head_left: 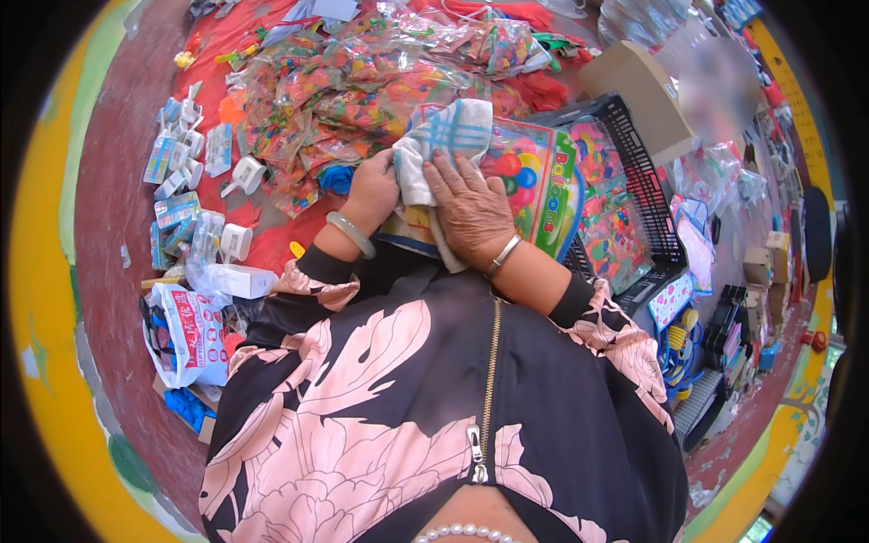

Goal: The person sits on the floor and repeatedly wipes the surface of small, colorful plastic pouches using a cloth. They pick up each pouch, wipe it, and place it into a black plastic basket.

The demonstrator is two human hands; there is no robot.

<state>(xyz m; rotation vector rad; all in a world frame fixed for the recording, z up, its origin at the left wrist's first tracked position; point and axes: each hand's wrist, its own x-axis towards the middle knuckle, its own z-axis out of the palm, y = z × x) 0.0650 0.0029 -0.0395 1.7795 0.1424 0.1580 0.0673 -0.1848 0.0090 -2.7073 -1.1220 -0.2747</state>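
Note:
A colourful flat balloon package (pixel 525 172) lies in front of my body, partly under a white cloth (pixel 462 122) with blue checks. My left hand (pixel 371 192) is closed at the package's left edge, right beside the cloth; its fingertips are partly hidden. Flat across the cloth rests my right hand (pixel 472 206), fingers spread and pressing it against the package. One end of the cloth hangs below that hand toward my jacket. A black plastic crate (pixel 641 163) with more balloon packs (pixel 611 226) stands just right of my right hand.
Beyond my hands spreads a heap of clear bags of coloured balloons (pixel 353 100) on red sheeting. Small white plastic devices (pixel 244 176) and a printed white bag (pixel 188 333) lie on the left. An open cardboard box (pixel 638 100) stands behind the crate; assorted goods (pixel 724 326) fill the right.

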